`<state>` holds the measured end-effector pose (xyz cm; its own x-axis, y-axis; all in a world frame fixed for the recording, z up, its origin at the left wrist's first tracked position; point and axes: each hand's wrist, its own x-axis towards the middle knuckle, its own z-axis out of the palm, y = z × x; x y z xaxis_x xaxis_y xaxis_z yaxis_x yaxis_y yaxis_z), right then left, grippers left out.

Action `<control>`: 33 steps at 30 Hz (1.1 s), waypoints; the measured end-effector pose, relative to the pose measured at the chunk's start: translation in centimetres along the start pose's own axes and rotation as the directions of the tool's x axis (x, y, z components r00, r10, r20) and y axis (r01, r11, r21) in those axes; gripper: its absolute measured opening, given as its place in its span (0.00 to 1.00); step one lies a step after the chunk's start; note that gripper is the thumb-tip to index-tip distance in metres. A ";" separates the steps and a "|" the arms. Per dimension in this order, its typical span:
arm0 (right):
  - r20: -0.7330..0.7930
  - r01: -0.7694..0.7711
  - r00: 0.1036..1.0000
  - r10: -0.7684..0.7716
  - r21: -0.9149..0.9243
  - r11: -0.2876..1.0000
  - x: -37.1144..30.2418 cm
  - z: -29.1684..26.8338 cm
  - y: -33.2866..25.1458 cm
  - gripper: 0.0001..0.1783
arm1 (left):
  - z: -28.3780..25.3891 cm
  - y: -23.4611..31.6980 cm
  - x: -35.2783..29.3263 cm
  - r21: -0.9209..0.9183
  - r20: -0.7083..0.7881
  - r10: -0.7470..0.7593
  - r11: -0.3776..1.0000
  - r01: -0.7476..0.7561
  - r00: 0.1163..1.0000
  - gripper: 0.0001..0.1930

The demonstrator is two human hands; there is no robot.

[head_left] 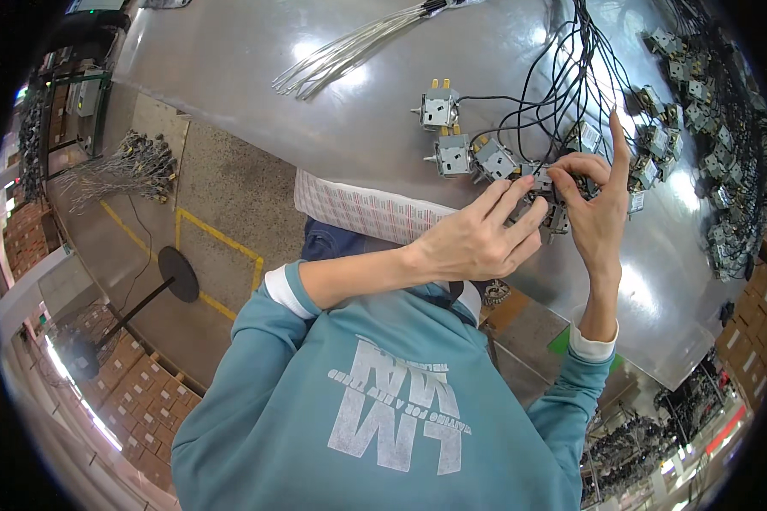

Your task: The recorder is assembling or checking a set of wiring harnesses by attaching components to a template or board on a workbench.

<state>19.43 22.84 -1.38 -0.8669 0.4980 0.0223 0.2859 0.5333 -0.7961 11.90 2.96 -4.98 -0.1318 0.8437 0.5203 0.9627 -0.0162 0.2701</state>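
Note:
My left hand (479,240) reaches across from the left, fingers bent and tips at a small grey metal control box (535,175) on the metal table. Facing it, my right hand (598,217) pinches thumb against bent fingers at the same box, its index finger pointing up and away. What lies between the fingertips of either hand is too small or hidden to make out. To the left sit similar boxes with gold tabs, one upper box (440,109), one lower box (452,156) and a tilted box (495,159). Black leads (562,94) run from the boxes toward the far side.
A printed label sheet (375,209) hangs over the near table edge (315,175). Thin pale wires (349,53) lie at the back. Many more wired boxes (724,179) crowd the right side. A round black stand (178,274) is on the floor at left.

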 end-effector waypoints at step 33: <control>-0.249 0.020 0.968 -0.021 -0.007 1.000 -2.2 -0.4 1.9 0.47 | -0.1 -0.1 -0.1 0.035 0.013 0.009 0.999 -0.010 1.000 0.11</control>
<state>22.08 23.04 -2.72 -0.7435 0.6413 0.1893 0.2709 0.5478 -0.7915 11.79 2.85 -4.93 -0.1199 0.8507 0.5118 0.9717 -0.0052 0.2363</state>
